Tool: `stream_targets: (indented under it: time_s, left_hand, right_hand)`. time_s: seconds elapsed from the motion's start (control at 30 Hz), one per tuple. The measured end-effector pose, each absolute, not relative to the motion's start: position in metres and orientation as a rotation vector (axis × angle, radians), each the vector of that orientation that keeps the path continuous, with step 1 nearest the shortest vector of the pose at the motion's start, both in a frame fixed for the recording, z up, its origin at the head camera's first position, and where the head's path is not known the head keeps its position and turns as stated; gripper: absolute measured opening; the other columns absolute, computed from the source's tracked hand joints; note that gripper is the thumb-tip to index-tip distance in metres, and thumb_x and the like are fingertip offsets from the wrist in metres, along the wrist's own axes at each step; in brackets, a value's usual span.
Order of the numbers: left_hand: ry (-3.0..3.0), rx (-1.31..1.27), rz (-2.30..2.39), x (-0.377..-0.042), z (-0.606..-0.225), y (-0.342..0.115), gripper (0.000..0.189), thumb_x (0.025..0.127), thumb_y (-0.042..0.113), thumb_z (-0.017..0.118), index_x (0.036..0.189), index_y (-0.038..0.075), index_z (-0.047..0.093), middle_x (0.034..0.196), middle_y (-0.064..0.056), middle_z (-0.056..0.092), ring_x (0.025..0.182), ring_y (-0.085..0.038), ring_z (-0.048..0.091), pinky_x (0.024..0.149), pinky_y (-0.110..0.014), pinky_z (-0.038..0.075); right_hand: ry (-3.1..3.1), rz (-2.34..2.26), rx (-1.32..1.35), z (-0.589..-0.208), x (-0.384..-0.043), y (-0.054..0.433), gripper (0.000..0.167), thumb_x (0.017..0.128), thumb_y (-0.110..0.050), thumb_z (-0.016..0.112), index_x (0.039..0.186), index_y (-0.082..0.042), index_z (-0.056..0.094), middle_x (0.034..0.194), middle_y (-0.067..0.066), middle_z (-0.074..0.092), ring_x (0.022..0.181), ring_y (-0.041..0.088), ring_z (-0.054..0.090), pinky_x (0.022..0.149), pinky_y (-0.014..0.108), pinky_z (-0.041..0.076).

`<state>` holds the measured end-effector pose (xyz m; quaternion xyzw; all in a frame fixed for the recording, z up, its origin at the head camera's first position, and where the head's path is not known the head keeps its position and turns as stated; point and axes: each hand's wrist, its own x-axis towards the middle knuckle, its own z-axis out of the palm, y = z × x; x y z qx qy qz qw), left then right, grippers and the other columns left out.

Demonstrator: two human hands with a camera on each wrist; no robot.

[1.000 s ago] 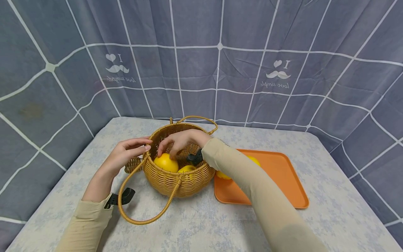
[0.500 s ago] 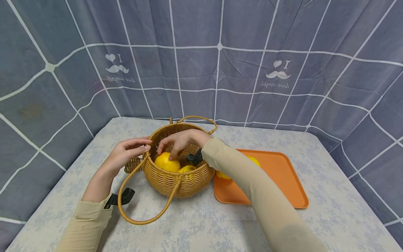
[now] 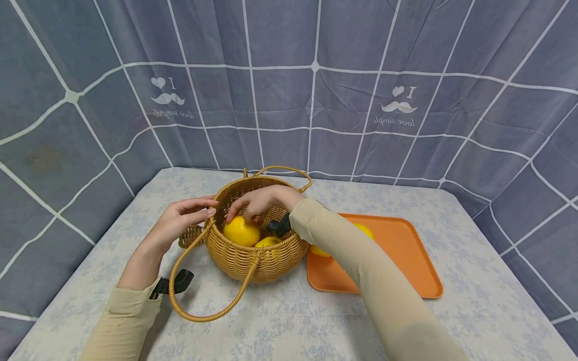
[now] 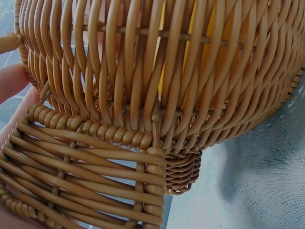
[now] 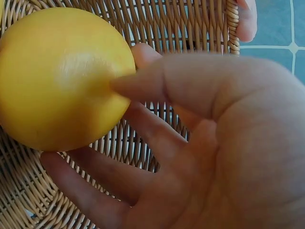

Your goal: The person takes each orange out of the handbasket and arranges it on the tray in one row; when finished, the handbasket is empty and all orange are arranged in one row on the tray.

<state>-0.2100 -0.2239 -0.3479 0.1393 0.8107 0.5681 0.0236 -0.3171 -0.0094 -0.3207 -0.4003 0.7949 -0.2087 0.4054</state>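
The head camera looks forward and down over the pale, blue-mottled, cloth-covered desk [image 3: 316, 326], the round golden-brown wicker basket [image 3: 262, 265] at middle distance. The black left wrist camera [image 3: 183, 281] faces the basket's outside from close by. The black right wrist camera [image 3: 279, 227], at its mouth, looks very near at a smooth round yellow fruit [image 3: 242, 232] that the head view shares.
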Motion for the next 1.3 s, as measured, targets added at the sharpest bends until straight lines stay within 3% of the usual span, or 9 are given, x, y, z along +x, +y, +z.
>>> stream_targets:
  time_s: [0.13,0.23,0.7,0.9,1.17,1.3]
  left_hand:
    - [2.516,0.430,1.751,-0.2098,-0.3477,-0.2233,0.046,0.093,0.028,0.060,0.125,-0.004,0.056,0.140,-0.012,0.046,0.107,-0.006,0.052,0.084,-0.028,0.047]
    - [2.518,0.431,1.748,-0.2096,-0.3477,-0.2233,0.045,0.093,0.028,0.060,0.125,-0.004,0.056,0.140,-0.012,0.046,0.106,-0.007,0.053,0.084,-0.029,0.047]
    - [2.530,0.424,1.733,-0.2094,-0.3480,-0.2236,0.043,0.094,0.028,0.059,0.126,-0.001,0.057,0.139,-0.012,0.046,0.099,-0.010,0.055,0.083,-0.035,0.047]
    - [2.525,0.422,1.732,-0.2100,-0.3475,-0.2226,0.046,0.094,0.029,0.059,0.126,-0.003,0.056,0.140,-0.012,0.045,0.103,-0.008,0.054,0.086,-0.037,0.047]
    - [2.522,0.422,1.735,-0.2098,-0.3469,-0.2227,0.044,0.094,0.029,0.059,0.126,-0.001,0.057,0.141,-0.013,0.045,0.101,-0.009,0.054,0.086,-0.038,0.047]
    - [2.525,0.416,1.736,-0.2094,-0.3466,-0.2230,0.044,0.094,0.029,0.059,0.125,-0.001,0.058,0.141,-0.013,0.045,0.101,-0.009,0.054,0.084,-0.038,0.047]
  right_hand:
    - [2.035,-0.464,-1.131,-0.3213,-0.3177,-0.0087,0.043,0.082,-0.008,0.068,0.123,-0.017,0.059,0.126,-0.006,0.051,0.110,0.008,0.045,0.089,0.020,0.041]
    - [2.041,-0.430,-1.198,-0.3212,-0.3173,-0.0090,0.045,0.081,-0.008,0.072,0.123,-0.016,0.059,0.126,-0.005,0.052,0.114,0.008,0.043,0.093,0.019,0.036]
    - [1.995,-0.360,-1.040,-0.3178,-0.3144,-0.0091,0.061,0.084,0.004,0.054,0.136,-0.029,0.051,0.144,-0.010,0.037,0.124,0.006,0.032,0.095,0.023,0.035]
    - [1.957,-0.428,-0.940,-0.3186,-0.3130,-0.0072,0.062,0.081,0.007,0.055,0.134,-0.025,0.051,0.139,-0.005,0.037,0.115,0.013,0.041,0.085,0.027,0.047]
    - [1.956,-0.419,-1.032,-0.3199,-0.3144,-0.0072,0.059,0.078,0.010,0.062,0.129,-0.018,0.049,0.133,0.002,0.039,0.107,0.016,0.045,0.083,0.026,0.047]
    - [1.991,-0.421,-1.026,-0.3212,-0.3154,-0.0080,0.056,0.079,0.003,0.069,0.126,-0.017,0.046,0.133,0.003,0.036,0.106,0.017,0.046,0.082,0.025,0.048]
